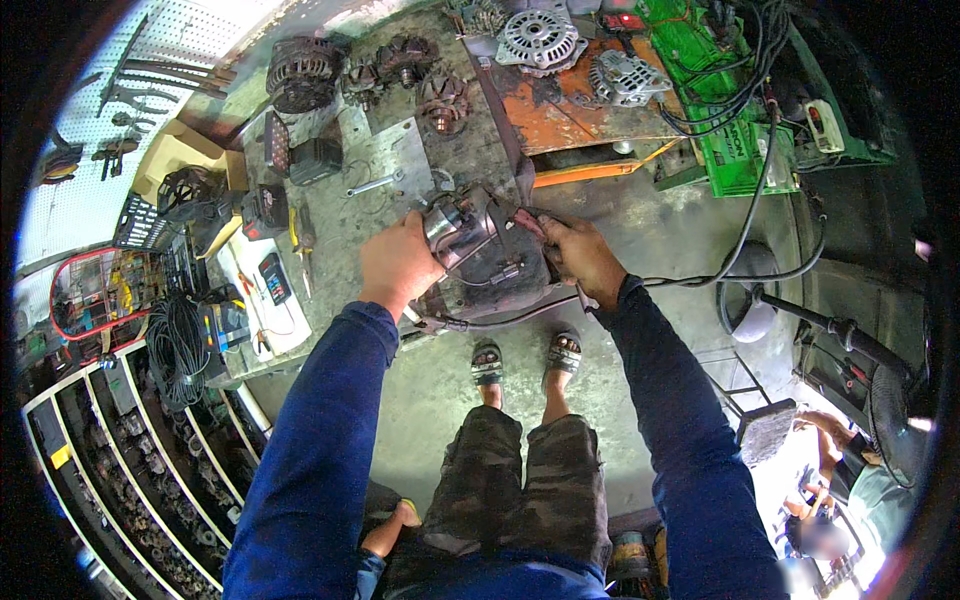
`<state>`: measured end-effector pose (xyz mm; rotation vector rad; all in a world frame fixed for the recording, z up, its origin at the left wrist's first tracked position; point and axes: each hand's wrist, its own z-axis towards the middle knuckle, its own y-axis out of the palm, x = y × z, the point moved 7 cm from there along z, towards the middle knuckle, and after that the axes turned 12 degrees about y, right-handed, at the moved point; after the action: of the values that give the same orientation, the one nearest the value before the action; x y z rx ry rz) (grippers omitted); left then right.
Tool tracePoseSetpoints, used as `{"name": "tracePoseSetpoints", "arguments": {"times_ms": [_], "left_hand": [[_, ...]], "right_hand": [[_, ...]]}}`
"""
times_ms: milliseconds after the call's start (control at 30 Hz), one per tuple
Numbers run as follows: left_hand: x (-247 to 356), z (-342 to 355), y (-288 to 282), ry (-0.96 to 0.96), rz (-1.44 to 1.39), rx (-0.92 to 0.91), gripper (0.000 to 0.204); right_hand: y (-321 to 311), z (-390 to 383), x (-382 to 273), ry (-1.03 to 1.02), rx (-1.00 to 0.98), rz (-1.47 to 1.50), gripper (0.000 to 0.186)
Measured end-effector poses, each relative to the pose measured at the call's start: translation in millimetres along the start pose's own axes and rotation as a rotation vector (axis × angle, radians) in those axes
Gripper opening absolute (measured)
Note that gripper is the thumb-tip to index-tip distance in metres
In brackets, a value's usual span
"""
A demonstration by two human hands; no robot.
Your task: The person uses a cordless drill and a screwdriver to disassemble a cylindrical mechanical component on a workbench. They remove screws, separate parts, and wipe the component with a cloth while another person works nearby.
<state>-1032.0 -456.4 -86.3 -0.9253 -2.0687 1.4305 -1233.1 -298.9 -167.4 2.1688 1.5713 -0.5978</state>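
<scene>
At the front edge of the workbench lies a starter motor (455,232) with a shiny cylindrical body and a dark housing. My left hand (400,262) is closed on the left end of its body and steadies it. In my right hand (585,258) is a red cable clamp (529,223), its jaw end against or very near the motor's right side; the exact contact is hidden. Below the motor, a thick dark cable (520,318) runs along the bench edge and off to the right. A combination wrench (375,184) rests just behind my left hand.
Dirty alternator parts (303,72) stand at the back of the bench. Silver alternator housings (541,42) sit on an orange-topped surface (570,125). Pliers (301,240) and a multimeter (275,278) lie to the left. A green case (735,150) with cables stands right. Another person (835,500) is at lower right.
</scene>
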Motion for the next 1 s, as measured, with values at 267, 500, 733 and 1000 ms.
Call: {"name": "tracePoseSetpoints", "arguments": {"times_ms": [267,500,733,1000], "left_hand": [[-6.8,0.2,9.1,-0.024,-0.031,-0.038,0.063],[-8.7,0.0,10.6,-0.037,-0.055,-0.024,0.063],[-8.1,-0.6,8.0,-0.051,-0.057,-0.019,0.061],[-7.1,-1.8,5.2,-0.052,-0.081,-0.016,0.056]], "right_hand": [[16.4,25.2,11.2,0.103,-0.321,0.277,0.037],[1.3,6.2,-10.8,-0.148,-0.12,-0.055,0.042],[-4.7,-22.6,-35.0,-0.799,0.421,-0.255,0.036],[12.8,31.3,21.5,-0.002,-0.095,0.356,0.029]]}}
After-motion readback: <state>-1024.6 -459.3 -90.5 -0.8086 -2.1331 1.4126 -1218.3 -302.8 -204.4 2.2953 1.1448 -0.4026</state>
